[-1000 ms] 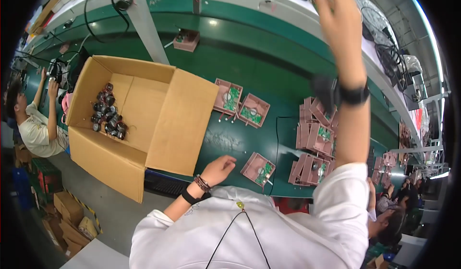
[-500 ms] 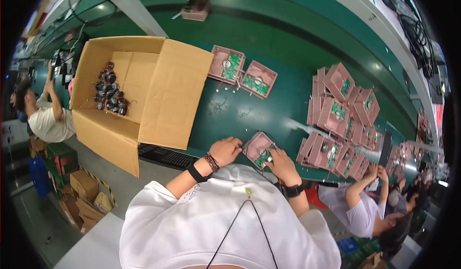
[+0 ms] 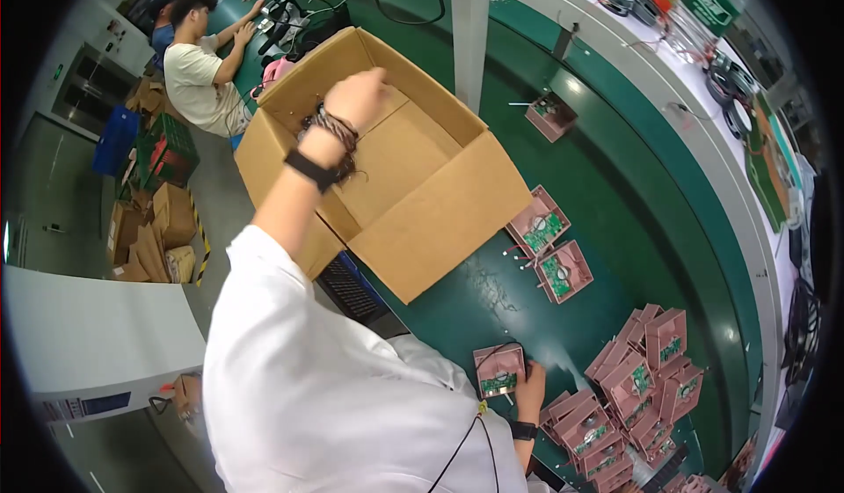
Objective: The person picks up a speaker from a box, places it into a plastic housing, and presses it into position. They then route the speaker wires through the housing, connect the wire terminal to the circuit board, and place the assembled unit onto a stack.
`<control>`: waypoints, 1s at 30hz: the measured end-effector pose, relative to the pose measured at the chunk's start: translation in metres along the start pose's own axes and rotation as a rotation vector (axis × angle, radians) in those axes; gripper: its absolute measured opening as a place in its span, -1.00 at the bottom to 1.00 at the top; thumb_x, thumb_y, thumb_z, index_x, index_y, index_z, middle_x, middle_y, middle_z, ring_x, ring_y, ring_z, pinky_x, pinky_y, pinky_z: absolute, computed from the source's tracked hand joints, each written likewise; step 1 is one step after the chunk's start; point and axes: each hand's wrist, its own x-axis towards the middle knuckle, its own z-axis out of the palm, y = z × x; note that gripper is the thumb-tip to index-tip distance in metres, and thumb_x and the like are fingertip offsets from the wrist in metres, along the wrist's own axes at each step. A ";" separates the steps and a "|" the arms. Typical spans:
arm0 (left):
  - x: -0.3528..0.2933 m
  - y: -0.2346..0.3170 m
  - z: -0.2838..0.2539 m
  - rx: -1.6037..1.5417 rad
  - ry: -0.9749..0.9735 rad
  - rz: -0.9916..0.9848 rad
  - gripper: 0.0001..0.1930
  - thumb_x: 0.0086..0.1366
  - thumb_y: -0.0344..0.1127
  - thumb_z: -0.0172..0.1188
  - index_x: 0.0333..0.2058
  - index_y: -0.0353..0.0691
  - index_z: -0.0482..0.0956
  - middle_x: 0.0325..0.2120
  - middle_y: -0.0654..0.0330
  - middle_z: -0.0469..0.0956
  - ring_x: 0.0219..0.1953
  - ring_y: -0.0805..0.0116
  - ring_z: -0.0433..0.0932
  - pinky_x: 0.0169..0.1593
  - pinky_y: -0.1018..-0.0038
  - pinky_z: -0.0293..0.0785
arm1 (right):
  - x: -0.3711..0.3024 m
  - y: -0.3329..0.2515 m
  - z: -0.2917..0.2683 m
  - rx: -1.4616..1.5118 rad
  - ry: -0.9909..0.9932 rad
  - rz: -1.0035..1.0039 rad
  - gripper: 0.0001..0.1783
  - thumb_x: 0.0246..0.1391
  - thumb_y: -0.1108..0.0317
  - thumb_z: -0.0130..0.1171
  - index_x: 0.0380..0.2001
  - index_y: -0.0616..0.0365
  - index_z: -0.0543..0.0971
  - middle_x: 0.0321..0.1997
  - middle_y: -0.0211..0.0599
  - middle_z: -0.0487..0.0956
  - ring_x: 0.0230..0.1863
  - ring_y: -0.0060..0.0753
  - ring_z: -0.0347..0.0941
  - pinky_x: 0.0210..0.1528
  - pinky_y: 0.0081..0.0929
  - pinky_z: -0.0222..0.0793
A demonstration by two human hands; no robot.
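My left hand (image 3: 356, 102) is over the open cardboard box (image 3: 457, 220), its fingers curled. What they hold, if anything, is hidden. Small black round parts with wires (image 3: 309, 124) show partly beneath my wrist; my arm covers most of them. On the bench in front of me, my right hand (image 3: 530, 389) grips the right side of a pink plastic housing (image 3: 486, 363). A green circuit board (image 3: 501, 384) sits inside this housing, and a dark wire crosses its top edge.
Two more pink housings (image 3: 571, 269) with boards lie beyond the box's right flap. Stacked housings (image 3: 629, 383) crowd the right side. Another housing (image 3: 552, 116) sits farther back near a white post (image 3: 471, 49). A co-worker (image 3: 198, 66) is at the far left.
My left hand has gone from beside the housing to above the box. My view has swung left. My right hand has shifted from the housing's inside to its right side.
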 end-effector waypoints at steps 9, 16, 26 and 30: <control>-0.026 -0.217 0.208 0.119 -0.305 -0.490 -0.24 -0.25 0.02 0.38 0.03 0.11 0.35 0.01 0.12 0.36 0.13 0.18 0.24 0.17 0.35 0.14 | 0.034 -0.012 0.002 0.023 -0.088 0.119 -0.64 -0.01 0.23 0.06 -0.16 0.21 0.41 -0.18 -0.06 0.43 -0.10 0.00 0.34 -0.11 -0.25 0.28; -0.034 -0.186 0.218 -0.297 -0.024 -1.252 0.07 -0.25 0.01 0.37 0.21 -0.05 -0.10 0.10 0.09 0.25 0.14 0.16 0.22 0.16 0.35 0.17 | 0.029 0.006 0.015 0.122 -0.050 0.110 -0.63 0.01 0.23 0.04 -0.14 0.24 0.40 -0.19 -0.03 0.41 -0.16 -0.05 0.35 -0.11 -0.31 0.27; -0.026 -0.118 0.136 -1.083 -0.375 -1.376 -0.52 -0.13 -0.05 0.30 -0.22 -0.10 0.43 -0.38 0.16 0.53 -0.30 0.21 0.51 -0.20 0.20 0.43 | 0.035 0.017 0.016 0.232 -0.072 0.056 -0.64 -0.04 0.27 0.11 -0.18 0.25 0.41 -0.24 -0.05 0.40 -0.19 -0.06 0.34 -0.12 -0.31 0.27; -0.033 -0.074 0.097 -1.253 -0.284 -1.271 -0.64 -0.01 -0.10 0.23 -0.29 -0.15 0.43 -0.38 0.16 0.53 -0.32 0.20 0.52 -0.23 0.23 0.48 | 0.037 0.024 0.023 0.256 -0.048 0.018 -0.65 -0.03 0.27 0.11 -0.19 0.26 0.42 -0.24 -0.06 0.41 -0.21 -0.07 0.35 -0.12 -0.33 0.28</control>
